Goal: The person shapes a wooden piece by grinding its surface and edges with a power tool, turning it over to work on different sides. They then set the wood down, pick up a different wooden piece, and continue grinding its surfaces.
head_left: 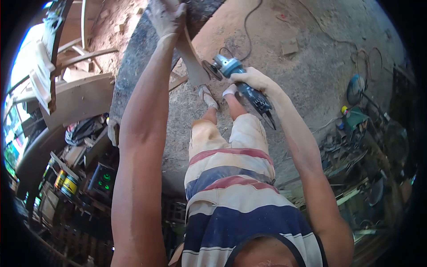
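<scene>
At the top of the head view, my left hand (pixel 165 20) is closed on a curved wooden piece (pixel 191 62), its thumb along the near side. The piece lies over the edge of a dark, worn workbench (pixel 135 64), and its wide end juts out past that edge. My right hand (pixel 254 81) is wrapped round the body of a blue and black angle grinder (pixel 231 66). The grinder's round disc (pixel 212 70) points left, right beside the jutting end of the wood. Part of my left hand's grip is hidden behind the hand itself.
A power cord (pixel 247 33) runs up over the dusty floor (pixel 307 71). Curved wood offcuts (pixel 82 95) lean at the left, above a yellow can (pixel 69 185) and a box with green lights (pixel 103 179). A pedestal fan (pixel 356 89) and piled clutter (pixel 342 147) stand at the right.
</scene>
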Motion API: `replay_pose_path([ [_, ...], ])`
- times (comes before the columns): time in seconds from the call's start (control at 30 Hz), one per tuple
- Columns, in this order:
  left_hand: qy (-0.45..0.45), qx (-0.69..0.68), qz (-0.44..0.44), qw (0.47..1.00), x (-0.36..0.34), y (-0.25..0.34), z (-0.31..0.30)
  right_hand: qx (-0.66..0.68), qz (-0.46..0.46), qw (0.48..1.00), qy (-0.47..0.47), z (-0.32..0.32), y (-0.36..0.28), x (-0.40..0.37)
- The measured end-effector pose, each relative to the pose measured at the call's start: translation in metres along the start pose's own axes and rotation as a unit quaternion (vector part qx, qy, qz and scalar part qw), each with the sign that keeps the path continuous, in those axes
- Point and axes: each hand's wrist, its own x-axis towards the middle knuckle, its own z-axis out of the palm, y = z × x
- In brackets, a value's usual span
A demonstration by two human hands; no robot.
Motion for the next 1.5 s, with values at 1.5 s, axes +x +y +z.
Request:
replay_pose_path([
  [1.5, 0.016, -0.038, -0.035, 0.999, 0.004, 0.053, -0.037, -0.013, 0.049, 0.999, 0.005, 0.005, -0.021, -0.013],
])
